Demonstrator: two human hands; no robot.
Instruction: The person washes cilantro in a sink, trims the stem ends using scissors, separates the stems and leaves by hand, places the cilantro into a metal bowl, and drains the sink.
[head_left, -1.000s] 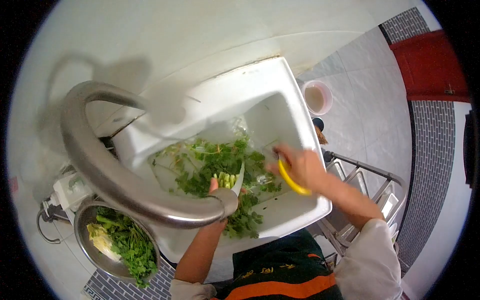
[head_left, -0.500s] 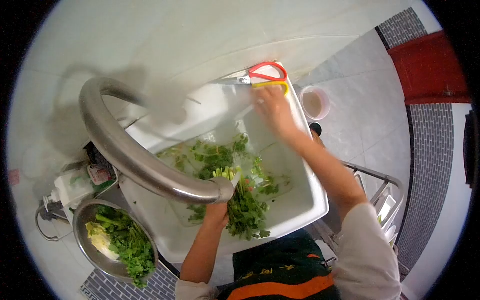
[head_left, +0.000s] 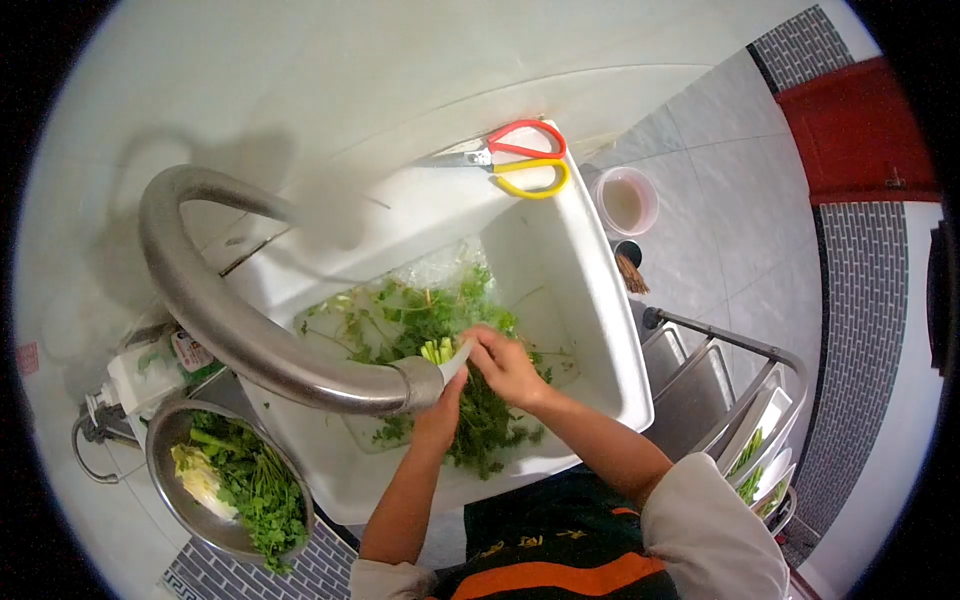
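Observation:
Below the mouth of the curved metal faucet (head_left: pixel 270 345), my left hand (head_left: pixel 436 418) is wrapped round a bunch of cilantro (head_left: pixel 490 435), its cut stems upward and leaves hanging down. Water runs from the faucet beside the stems. My right hand (head_left: pixel 508 368) meets the bunch from the right, its fingers closed at the stems, partly hidden by the water and faucet. Loose cilantro (head_left: pixel 425 310) floats in the water of the white sink (head_left: pixel 590 320). Scissors (head_left: pixel 485 158) with one red and one yellow handle lie on the sink's far ledge.
At lower left, a metal bowl (head_left: pixel 160 490) holds greens and a pale cabbage piece. A white bottle (head_left: pixel 145 378) stands above it. A bucket (head_left: pixel 625 203) and a brush-like broom (head_left: pixel 630 272) are on the floor at right, near a metal rack (head_left: pixel 730 345) with trays.
My right hand has left the scissors' yellow handle and come down to the bunch beside my left hand. The scissors stay on the ledge. The left hand still holds the cilantro.

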